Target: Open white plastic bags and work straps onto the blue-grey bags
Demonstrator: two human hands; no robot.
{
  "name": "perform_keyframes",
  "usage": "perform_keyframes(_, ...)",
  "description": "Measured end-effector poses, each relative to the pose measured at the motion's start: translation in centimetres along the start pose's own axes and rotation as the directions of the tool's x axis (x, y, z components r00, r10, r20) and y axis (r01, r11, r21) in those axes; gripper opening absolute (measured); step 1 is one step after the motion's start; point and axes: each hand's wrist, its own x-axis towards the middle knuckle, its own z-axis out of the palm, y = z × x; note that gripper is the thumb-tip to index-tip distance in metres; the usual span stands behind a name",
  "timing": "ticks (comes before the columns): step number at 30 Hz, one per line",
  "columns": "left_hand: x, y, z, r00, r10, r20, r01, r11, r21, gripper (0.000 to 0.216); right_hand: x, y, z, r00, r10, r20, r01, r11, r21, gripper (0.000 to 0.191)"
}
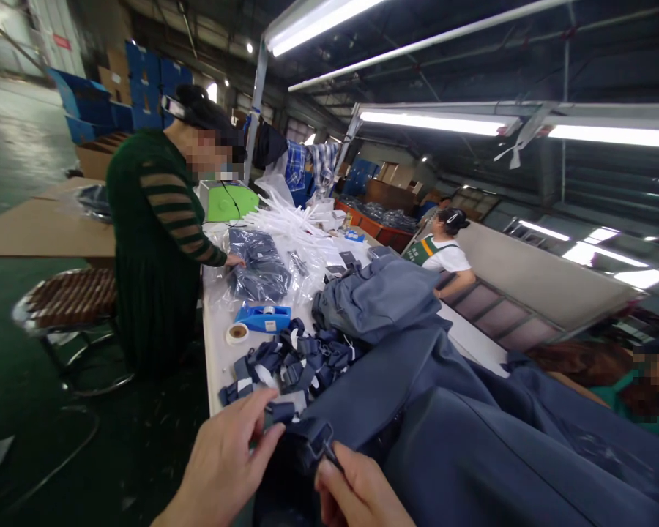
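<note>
— Right up close, two bare hands are at the table's near edge. Left hand [228, 461] pinches a small blue strap [280, 412] between thumb and fingertips; right hand [359, 494] is closed around a dark buckle [323, 439] on the blue garment [472, 439].

— And that garment's the biggest thing in view?

— By far. It spreads over the near end of the white table [215, 351], with a second bundle of grey-blue clothing [378, 296] heaped just behind it.

— How far along does it look?

— Hard to call, but I'd judge partway. One strap is at the buckle and not yet threaded through, while a loose pile of straps [291, 359] sits untouched just beyond the hands.

— Anything packed?

— Clear plastic bags [258, 267] farther up hold folded dark cloth, and a co-worker in green [154, 241] rests a hand on them. Empty white bags [291, 219] lie beside those.

— Smaller bits?

— Blue tape dispenser [263, 317], and a tape roll [237, 333] just beside it. Blue crates [137, 80] are stacked far back; contents I can't tell.
</note>
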Motion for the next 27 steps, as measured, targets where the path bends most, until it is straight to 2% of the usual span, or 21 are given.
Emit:
perform_keyframes(1,-0.2,0.3,-0.5,0.997,0.072,0.024,-0.072,0.997,0.003,0.044,-0.3,-0.8,-0.2,0.999,0.021,0.045,-0.02,1.0,-0.013,0.056)
perform_keyframes(3,-0.6,1.1,-1.0,0.958,0.205,0.2,-0.184,0.976,-0.116,0.057,-0.8,-2.1,-0.5,0.995,0.011,0.097,-0.009,1.0,-0.027,0.055)
perform_keyframes(4,-0.7,1.4,-0.9,0.92,0.239,0.312,-0.19,0.965,-0.18,0.06,-0.9,-2.6,-0.5,0.994,-0.004,0.106,0.006,1.0,-0.019,0.057)
perform_keyframes(6,-0.8,1.9,-0.5,0.854,0.226,0.469,-0.124,0.963,-0.238,0.062,-0.8,-3.2,-0.6,0.994,-0.02,0.109,0.02,1.0,0.002,0.064)
perform_keyframes(8,-0.9,1.7,0.4,0.836,0.179,0.519,-0.066,0.971,-0.229,0.058,-0.3,-3.1,-0.6,0.994,0.014,0.111,-0.014,1.0,0.003,0.072)
perform_keyframes(10,-0.9,1.1,1.4,0.845,0.154,0.513,-0.049,0.976,-0.212,0.053,0.4,-2.7,-0.5,0.992,0.073,0.103,-0.072,0.997,-0.014,0.073)
perform_keyframes(12,-1.0,0.4,2.3,0.867,0.147,0.475,-0.062,0.98,-0.189,0.038,1.1,-2.0,-0.4,0.99,0.121,0.077,-0.122,0.993,0.001,0.072)
perform_keyframes(15,-1.1,-0.4,3.5,0.899,0.173,0.401,-0.132,0.983,-0.128,0.016,2.0,-1.0,-0.2,0.986,0.157,0.05,-0.162,0.98,0.119,0.078)
perform_keyframes(21,-0.8,-1.4,4.7,0.879,0.293,0.377,-0.364,0.922,0.133,0.012,3.0,0.6,0.6,0.985,0.15,0.081,-0.168,0.942,0.292,0.084)
perform_keyframes(25,-0.8,-2.0,4.6,0.85,0.35,0.393,-0.445,0.877,0.18,0.022,3.1,0.8,0.5,0.981,0.145,0.131,-0.173,0.954,0.244,0.08)
perform_keyframes(27,-0.5,-2.3,3.9,0.87,0.332,0.365,-0.404,0.904,0.14,0.027,3.0,0.6,-0.5,0.988,0.113,0.109,-0.13,0.977,0.167,0.073)
